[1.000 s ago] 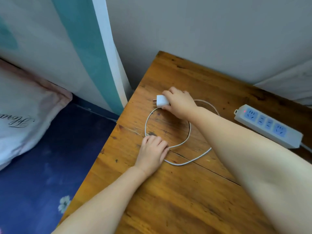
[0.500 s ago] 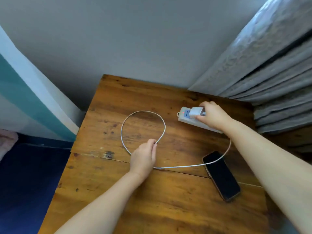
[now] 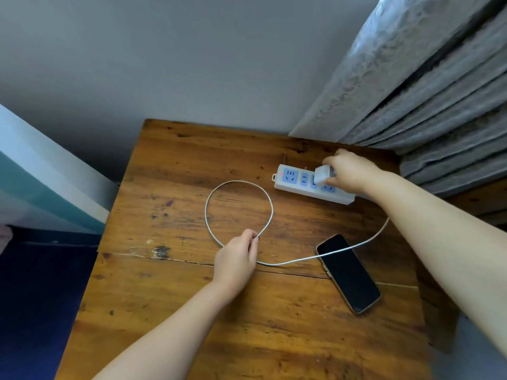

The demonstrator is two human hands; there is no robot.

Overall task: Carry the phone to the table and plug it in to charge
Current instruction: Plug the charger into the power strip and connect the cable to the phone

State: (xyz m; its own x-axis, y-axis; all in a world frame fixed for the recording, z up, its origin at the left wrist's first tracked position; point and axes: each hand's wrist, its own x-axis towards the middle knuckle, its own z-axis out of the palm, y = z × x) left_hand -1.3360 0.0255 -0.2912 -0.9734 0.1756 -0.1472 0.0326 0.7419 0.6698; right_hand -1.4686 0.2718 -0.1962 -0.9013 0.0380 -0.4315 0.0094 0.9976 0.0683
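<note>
A black phone (image 3: 348, 272) lies screen-up on the wooden table (image 3: 192, 165), at the right. My right hand (image 3: 351, 171) holds a white charger plug (image 3: 323, 174) on the white power strip (image 3: 299, 185), over its blue sockets; a red light shows at the strip's left end. The white cable (image 3: 270, 215) loops on the table and runs across the phone's top corner toward my right arm. My left hand (image 3: 236, 259) pinches the cable where the loop crosses. The cable's free end is hidden.
A grey wall stands behind the table. Grey curtains (image 3: 439, 105) hang at the back right, close to the power strip. At the left are a white and teal panel (image 3: 41, 171) and dark blue bedding (image 3: 33, 297) below the table's edge.
My right hand carried the charger plug from the table's left side to the power strip and now holds it further right, over the sockets. My left hand stays on the cable.
</note>
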